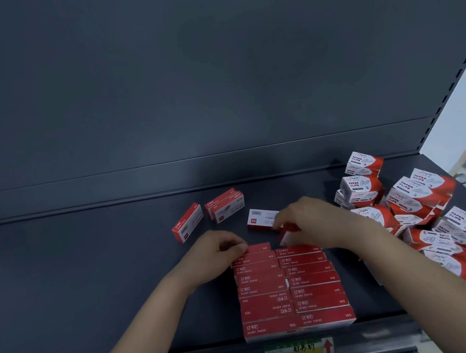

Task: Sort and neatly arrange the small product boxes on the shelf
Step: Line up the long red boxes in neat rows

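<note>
Staple boxes (291, 288) lie flat in two touching columns at the front of the shelf (92, 279), above a label (299, 350) on its edge. Left hand (220, 253) has its fingers curled, pinching the end of the rear box (259, 248) of the left column, while the right hand (309, 222) grips a tilted red box (289, 235) just over the back of the right column. Farther back lie a few loose boxes (187, 226), and a heap of clip boxes (421, 207) sits at the right.
</note>
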`<state>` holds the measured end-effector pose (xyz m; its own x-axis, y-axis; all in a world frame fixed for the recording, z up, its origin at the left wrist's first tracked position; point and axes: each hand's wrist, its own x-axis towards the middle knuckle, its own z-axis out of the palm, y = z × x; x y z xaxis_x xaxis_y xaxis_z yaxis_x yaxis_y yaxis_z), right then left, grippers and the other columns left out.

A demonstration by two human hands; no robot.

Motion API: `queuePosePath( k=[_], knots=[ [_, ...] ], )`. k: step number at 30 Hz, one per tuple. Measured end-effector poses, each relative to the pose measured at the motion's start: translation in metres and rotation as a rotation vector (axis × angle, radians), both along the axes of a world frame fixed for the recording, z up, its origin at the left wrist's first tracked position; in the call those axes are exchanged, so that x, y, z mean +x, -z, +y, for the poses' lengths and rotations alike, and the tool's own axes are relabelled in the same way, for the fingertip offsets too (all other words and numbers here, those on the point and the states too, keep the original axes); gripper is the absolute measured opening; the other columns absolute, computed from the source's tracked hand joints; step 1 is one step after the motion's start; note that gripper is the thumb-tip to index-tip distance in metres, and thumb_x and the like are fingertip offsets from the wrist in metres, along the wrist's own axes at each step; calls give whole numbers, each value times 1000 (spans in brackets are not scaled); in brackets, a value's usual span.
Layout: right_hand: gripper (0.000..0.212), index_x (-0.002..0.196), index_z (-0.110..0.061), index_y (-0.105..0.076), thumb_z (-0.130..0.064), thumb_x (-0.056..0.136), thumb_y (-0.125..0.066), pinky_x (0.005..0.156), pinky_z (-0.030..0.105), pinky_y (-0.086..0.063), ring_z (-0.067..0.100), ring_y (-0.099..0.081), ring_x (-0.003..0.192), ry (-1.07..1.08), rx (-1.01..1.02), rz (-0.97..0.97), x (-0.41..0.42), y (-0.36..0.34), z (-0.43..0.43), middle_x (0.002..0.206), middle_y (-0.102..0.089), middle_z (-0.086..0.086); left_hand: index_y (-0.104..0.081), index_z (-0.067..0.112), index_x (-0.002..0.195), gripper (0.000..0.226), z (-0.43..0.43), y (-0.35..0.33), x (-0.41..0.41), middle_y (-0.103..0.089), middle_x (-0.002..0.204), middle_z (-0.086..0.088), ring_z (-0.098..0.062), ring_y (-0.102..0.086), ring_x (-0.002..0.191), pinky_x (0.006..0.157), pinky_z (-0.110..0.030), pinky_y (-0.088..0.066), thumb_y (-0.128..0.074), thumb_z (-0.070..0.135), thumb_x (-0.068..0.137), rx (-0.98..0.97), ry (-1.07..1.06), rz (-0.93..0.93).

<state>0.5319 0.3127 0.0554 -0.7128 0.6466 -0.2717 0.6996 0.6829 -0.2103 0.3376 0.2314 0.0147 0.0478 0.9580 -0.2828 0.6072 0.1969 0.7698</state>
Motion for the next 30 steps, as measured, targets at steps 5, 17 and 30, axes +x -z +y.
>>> queuePosePath(
  k=[5,17,30],
  knots=[
    [27,120,-18,-57,-23,96,-47,95,26,-43,15,-55,113,113,-194,113,11,7,0,123,-60,1,-68,17,103,20,-1,0,-1,-69,101,5,-5,-63,96,89,-22,-49,-50,22,95,28,-12,-19],
    [39,114,-14,-62,0,92,-33,94,26,-43,17,-54,114,183,-258,106,19,12,-7,125,-58,2,-71,19,97,16,-1,1,2,-73,96,5,-6,-67,92,87,-23,-53,-56,14,92,13,-44,-121],
    [24,113,-20,-61,-29,92,-54,86,23,-48,6,-57,97,130,-278,132,24,16,-1,111,-60,-7,-71,26,88,18,-1,-1,2,-73,93,7,-4,-68,90,83,-19,-54,-58,14,91,0,-46,-165]
  ],
)
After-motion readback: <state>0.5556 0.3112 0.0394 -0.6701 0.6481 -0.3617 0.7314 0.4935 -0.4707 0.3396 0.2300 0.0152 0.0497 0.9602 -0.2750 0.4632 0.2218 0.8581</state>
